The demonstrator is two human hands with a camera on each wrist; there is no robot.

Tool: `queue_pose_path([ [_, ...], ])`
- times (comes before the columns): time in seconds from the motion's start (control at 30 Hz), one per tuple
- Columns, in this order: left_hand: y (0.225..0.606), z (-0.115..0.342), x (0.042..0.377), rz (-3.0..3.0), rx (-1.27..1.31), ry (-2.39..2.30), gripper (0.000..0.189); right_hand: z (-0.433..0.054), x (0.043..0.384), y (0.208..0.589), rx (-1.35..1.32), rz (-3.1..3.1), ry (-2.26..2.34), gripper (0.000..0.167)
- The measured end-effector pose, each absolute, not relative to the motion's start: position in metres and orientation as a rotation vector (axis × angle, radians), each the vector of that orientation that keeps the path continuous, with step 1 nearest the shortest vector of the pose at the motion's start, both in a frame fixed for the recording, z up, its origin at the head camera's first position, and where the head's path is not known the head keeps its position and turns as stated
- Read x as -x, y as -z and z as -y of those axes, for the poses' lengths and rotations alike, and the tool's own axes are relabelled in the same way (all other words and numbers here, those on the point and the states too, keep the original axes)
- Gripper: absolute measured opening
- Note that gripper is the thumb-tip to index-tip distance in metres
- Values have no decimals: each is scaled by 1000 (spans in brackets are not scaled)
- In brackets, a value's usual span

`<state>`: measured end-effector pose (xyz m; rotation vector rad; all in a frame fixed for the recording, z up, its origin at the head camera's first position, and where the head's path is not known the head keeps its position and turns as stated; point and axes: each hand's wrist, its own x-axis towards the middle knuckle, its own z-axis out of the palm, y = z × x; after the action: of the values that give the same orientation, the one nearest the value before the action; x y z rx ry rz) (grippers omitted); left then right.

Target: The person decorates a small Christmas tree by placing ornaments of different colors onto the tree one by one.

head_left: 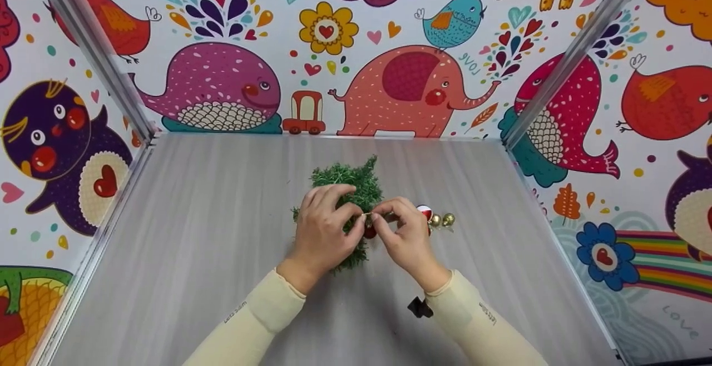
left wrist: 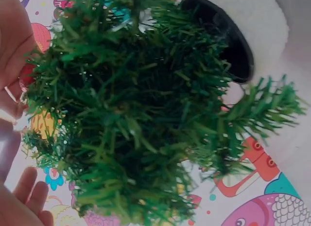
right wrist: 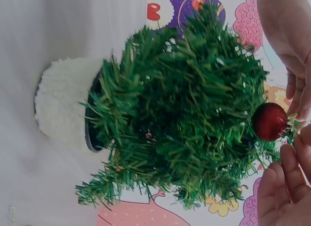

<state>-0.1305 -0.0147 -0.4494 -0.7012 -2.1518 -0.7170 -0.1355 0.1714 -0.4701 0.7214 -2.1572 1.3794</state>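
A small artificial Christmas tree [right wrist: 194, 104] stands in a fuzzy white pot [right wrist: 63, 104], with my hands in front of its branches. My left hand [head_left: 325, 227] pinches one side of a thin gold loop [head_left: 367, 214] between thumb and forefinger. Opposite it, my right hand [head_left: 405, 238] pinches the other side, the fingertips of both hands close together. Below the fingertips hangs a red Christmas bauble [right wrist: 270, 121] with a gold cap, right beside the outer twigs. In the head view my hands cover much of the tree and hide its pot.
Right of the tree, partly behind my right hand, lie a red and white bauble [head_left: 425, 211] and small gold baubles [head_left: 448, 219]. A black object [head_left: 420, 307] shows beside my right sleeve. Cartoon-printed walls enclose the grey wood-look table [head_left: 211, 199] at the back and sides.
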Motion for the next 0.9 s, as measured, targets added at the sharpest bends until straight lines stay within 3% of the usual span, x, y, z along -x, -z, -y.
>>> queue_pose_path([
  [0.3,442,8,142,2164,598,748,8,-170,149,461,-679,2133,-1360,9],
  [0.6,438,8,148,2164,555,770,8,-161,138,428,-668,2114,-1348,8],
  [0.9,438,6,149,2200,518,809,8,-160,139,426,-607,2223,-1490,8],
])
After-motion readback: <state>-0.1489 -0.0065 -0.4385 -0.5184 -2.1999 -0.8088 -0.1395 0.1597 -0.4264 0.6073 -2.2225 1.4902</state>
